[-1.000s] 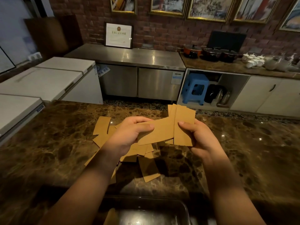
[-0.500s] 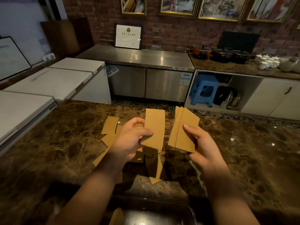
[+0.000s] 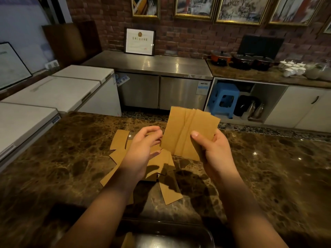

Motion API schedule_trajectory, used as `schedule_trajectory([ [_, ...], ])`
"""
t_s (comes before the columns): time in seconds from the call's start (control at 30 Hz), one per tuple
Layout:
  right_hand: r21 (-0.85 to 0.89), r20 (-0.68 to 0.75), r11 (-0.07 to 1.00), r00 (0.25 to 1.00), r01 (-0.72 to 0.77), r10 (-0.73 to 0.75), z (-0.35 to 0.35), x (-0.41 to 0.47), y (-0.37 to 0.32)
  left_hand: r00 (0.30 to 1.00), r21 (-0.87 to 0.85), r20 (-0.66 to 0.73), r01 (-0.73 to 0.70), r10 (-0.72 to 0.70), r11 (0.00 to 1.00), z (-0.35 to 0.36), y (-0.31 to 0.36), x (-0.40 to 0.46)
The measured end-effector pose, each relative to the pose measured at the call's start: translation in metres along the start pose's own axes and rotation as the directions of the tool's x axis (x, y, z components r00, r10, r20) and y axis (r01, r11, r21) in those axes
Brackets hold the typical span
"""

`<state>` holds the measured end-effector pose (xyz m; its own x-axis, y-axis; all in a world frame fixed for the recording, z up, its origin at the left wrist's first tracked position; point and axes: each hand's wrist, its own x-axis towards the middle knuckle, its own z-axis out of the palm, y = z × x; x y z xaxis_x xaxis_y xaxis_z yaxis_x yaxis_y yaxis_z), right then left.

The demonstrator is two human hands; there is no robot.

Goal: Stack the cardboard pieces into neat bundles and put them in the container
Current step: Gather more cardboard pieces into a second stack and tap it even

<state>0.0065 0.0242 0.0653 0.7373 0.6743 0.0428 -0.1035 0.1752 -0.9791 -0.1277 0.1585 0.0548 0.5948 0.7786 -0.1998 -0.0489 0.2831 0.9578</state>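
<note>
A dark brown marble counter (image 3: 71, 158) fills most of the view, with steel cabinets and a brick wall behind it. At the bottom edge sits a clear container (image 3: 179, 237), with what looks like one cardboard piece inside. Loose cardboard pieces (image 3: 170, 190) lie scattered on the counter beyond it, partly hidden by the arms. Above them, the right hand (image 3: 217, 154) grips a fanned bundle of cardboard (image 3: 188, 133), thumb across the front and fingers curled behind. Half a second ago this bundle was thinner and the left hand pinched a separate piece; that piece now lies against the bundle's left side. The left hand (image 3: 143, 153) holds nothing now: its fingers are loosely curled and relaxed, fingertips just beside the bundle's left edge.
</note>
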Motion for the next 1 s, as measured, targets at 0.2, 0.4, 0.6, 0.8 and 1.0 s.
schedule_trajectory([
  [0.2, -0.304, 0.573, 0.514, 0.585, 0.802, -0.574, -0.003, -0.017, -0.012, 0.861, -0.246, 0.351, 0.464, -0.368, 0.851, -0.013, 0.02, -0.003],
  [0.4, -0.456, 0.807, 0.147, 0.477, 0.878, -0.348, -0.008, -0.021, -0.013, 0.842, -0.243, 0.412, 0.469, -0.347, 0.849, -0.012, 0.03, -0.009],
  [0.6, -0.5, 0.623, 0.48, 0.684, 0.721, -0.38, -0.027, -0.016, -0.012, 0.822, -0.524, 0.54, 0.496, -0.181, 0.692, -0.012, 0.025, -0.006],
  [0.8, 0.083, 0.106, 0.996, 0.994, -0.018, 0.009, -0.024, -0.016, -0.016, 0.873, -0.529, 0.468, 0.399, -0.134, 0.749, -0.011, 0.015, -0.004],
  [1.0, 0.341, 0.145, 0.862, 0.927, -0.375, 0.345, -0.009, -0.016, -0.014, 0.92, -0.3, 0.364, 0.265, -0.147, 0.917, 0.011, 0.004, -0.01],
])
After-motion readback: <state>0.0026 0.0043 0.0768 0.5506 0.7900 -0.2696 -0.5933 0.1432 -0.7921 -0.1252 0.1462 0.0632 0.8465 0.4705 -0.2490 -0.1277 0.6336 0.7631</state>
